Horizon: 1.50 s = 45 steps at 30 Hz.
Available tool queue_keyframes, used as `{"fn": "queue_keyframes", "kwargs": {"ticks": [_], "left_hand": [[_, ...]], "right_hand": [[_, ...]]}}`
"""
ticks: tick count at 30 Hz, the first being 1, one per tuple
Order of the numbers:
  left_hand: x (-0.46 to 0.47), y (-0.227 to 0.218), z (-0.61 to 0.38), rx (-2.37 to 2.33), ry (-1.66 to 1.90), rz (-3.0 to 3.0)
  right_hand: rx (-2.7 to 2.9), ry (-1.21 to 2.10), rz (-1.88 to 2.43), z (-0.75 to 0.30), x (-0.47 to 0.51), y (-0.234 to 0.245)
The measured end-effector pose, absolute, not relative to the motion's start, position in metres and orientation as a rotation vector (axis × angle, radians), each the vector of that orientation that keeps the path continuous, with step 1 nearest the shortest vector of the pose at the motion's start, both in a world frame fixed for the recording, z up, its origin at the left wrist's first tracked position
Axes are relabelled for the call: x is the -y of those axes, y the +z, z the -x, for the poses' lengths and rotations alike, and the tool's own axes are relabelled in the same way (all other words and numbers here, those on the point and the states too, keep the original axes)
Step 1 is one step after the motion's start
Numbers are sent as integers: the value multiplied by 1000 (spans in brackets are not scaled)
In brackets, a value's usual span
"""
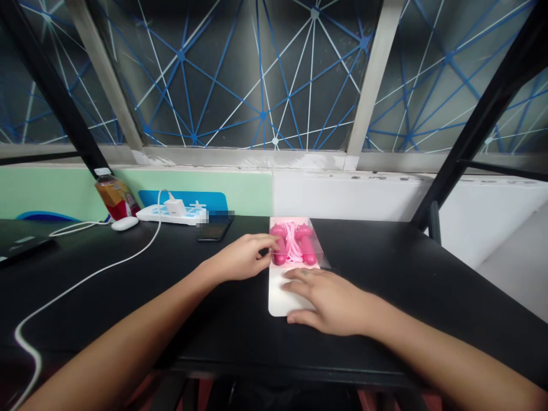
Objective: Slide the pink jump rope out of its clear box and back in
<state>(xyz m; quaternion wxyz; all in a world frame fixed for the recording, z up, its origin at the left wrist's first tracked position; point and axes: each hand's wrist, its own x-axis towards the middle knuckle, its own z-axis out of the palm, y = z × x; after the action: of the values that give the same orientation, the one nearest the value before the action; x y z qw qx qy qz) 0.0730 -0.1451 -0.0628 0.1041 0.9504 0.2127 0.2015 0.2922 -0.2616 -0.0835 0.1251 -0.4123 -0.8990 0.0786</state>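
A pink jump rope (pixel 294 242) with two thick handles and a coiled cord lies in a box (pixel 317 233) with clear plastic sides. The box's white flap (pixel 277 297) is folded out flat toward me. At the box's left edge is my left hand (pixel 246 256), its fingertips near or on the left handle and its thumb apart from them. My right hand (pixel 327 299) rests palm down over the right part of the flap, fingers stretched out. Neither hand is closed round anything.
On the black table (pixel 385 251) a dark phone (pixel 215 227) lies left of the box. Behind it are a white power strip (pixel 171 214) with a charger, a white mouse (pixel 124 223) and a drink bottle (pixel 115 194). A white cable (pixel 98 267) runs along the left.
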Motion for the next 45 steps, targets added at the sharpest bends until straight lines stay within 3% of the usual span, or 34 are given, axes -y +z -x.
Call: {"fn": "queue_keyframes", "kwargs": {"ticks": [7,16,24,45], "left_hand": [[145,-61,-71,-629,585,-2769],[142,-61,-67,-661,554,-2706],[145,-59,-65,-671,478,-2719],[141,-63,-65,-696,509,-2716]], "right_hand": [[2674,367,1094,-304,265,-73],[2332,-14,1232,-330,247,-69],[2215,36,1412,-338,232,-93],[2316,-80,1321,-335,235,-87]]}}
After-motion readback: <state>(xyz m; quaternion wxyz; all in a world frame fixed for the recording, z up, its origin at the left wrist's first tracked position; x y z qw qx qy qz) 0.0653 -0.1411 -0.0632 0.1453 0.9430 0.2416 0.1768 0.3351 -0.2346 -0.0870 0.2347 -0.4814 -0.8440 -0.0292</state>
